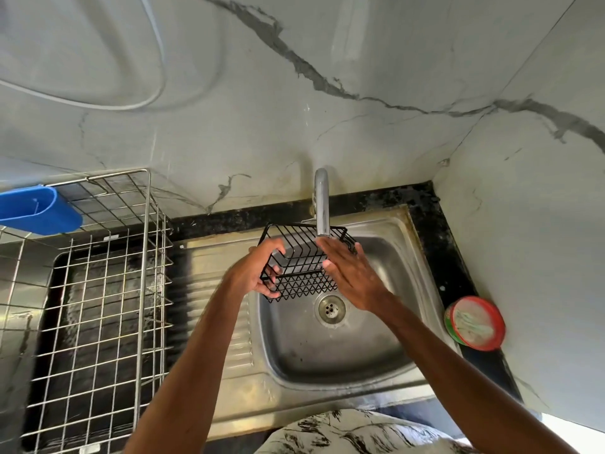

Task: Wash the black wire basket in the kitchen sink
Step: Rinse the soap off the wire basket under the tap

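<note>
Left hand (258,273) is gripping black wire basket (296,257) by its left edge, fingers curled round the wires. Right hand (352,278) is pressing straight fingers against its right side. Basket is sitting between both hands, under tap (321,204), above sink (327,358).

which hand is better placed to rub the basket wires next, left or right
Probably right. The right hand lies open, fingers flat against the black wire basket below the tap; the left hand grips the basket's left side, holding it over the sink.
</note>
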Action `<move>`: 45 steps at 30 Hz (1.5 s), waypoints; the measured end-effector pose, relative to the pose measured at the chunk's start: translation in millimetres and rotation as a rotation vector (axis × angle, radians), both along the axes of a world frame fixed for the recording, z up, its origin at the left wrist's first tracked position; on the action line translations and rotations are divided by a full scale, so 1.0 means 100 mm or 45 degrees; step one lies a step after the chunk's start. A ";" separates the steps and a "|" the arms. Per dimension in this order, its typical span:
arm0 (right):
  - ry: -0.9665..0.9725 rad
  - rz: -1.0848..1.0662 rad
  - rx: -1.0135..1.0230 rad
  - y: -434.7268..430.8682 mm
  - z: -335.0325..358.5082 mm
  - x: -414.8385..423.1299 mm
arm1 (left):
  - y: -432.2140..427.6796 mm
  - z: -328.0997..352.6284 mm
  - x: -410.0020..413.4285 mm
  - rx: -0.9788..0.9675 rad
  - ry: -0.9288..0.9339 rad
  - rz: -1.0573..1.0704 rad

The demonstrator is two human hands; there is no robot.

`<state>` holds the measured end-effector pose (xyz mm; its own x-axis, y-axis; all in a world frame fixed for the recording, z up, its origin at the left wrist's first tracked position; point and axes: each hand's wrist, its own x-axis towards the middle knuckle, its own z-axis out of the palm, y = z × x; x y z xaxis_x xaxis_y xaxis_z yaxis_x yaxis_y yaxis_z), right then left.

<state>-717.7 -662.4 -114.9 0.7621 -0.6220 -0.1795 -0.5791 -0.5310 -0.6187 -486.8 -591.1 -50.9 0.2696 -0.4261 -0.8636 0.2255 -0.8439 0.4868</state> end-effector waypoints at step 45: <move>0.189 -0.732 0.239 -0.57 0.63 0.37 | -0.04 -0.16 -0.60 0.058 -0.495 -0.200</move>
